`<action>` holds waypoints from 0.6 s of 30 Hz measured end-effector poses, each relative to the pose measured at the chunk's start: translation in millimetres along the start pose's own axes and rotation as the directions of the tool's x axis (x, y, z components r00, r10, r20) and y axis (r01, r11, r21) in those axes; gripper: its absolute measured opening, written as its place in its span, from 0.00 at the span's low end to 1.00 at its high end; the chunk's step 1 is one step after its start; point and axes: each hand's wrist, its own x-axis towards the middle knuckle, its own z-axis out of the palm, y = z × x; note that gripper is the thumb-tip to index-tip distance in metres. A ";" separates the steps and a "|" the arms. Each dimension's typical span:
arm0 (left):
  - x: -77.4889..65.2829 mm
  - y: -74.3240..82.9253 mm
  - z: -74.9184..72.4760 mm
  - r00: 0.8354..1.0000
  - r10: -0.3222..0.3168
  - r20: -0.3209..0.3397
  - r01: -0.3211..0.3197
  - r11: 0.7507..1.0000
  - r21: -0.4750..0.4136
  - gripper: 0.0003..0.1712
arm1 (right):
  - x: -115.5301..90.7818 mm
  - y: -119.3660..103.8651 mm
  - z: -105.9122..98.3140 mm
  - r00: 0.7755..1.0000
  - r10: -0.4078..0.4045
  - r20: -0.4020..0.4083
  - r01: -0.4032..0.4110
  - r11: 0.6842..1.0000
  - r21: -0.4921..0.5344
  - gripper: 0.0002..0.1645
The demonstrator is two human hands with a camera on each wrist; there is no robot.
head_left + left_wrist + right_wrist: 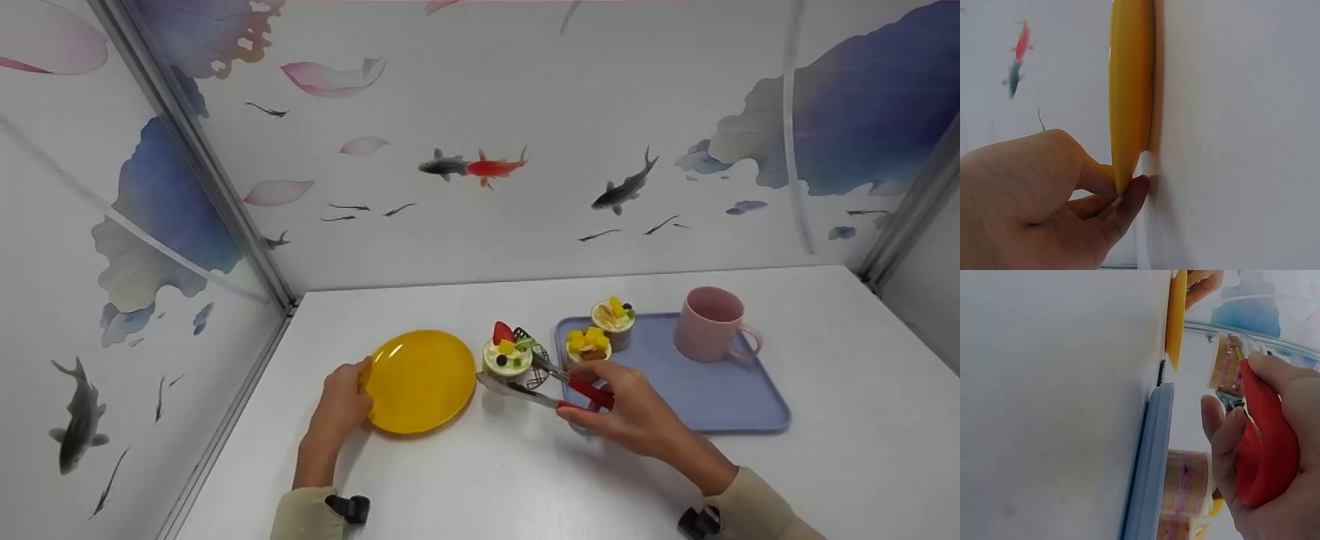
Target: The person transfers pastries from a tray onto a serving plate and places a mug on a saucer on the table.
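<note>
Standing at far left, a white wall [45, 247] carried painted dark fish and blue-violet leaf shapes, with a grey metal post [225, 206] at its corner. From there the back wall [480, 240] ran across, printed with pink petals, black fish and one red fish. Below it spread a white table [480, 487], smooth, with soft shadows under both arms.

Left hand [343, 397], beige sleeve, dark wrist strap: grip pinched the rim of a yellow plate [424, 382], thumb above, fingers beneath. Plate lay level, at or close to the table surface.

Just right of the plate, a fruit-topped dessert cup [504, 363] sat between the jaws of red-handled tongs [536, 397], raised above the table. Dark wire grid [541, 367] showed behind it.

Right hand [634, 409]: grip closed around the tongs' handles. Blue-violet tray [720, 397] lay beneath and beyond, with a near cup [587, 349] and a far cup [613, 322] at its left end, a pink mug [705, 330] towards its back right. Pale wall [934, 247] at far right.
</note>
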 end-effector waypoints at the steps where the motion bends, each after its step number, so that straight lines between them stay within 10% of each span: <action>1: -0.2 -0.1 -0.3 1.000 -0.002 0.003 0.002 1.000 -0.001 0.39 | 1.0 -0.5 1.8 1.000 -0.005 0.003 0.005 1.000 0.004 0.36; 18: -1.1 -0.7 -1.6 1.000 -0.010 0.018 0.010 1.000 -0.007 0.39 | 18.0 -14.1 30.8 0.997 -0.011 0.072 0.006 0.998 0.062 0.34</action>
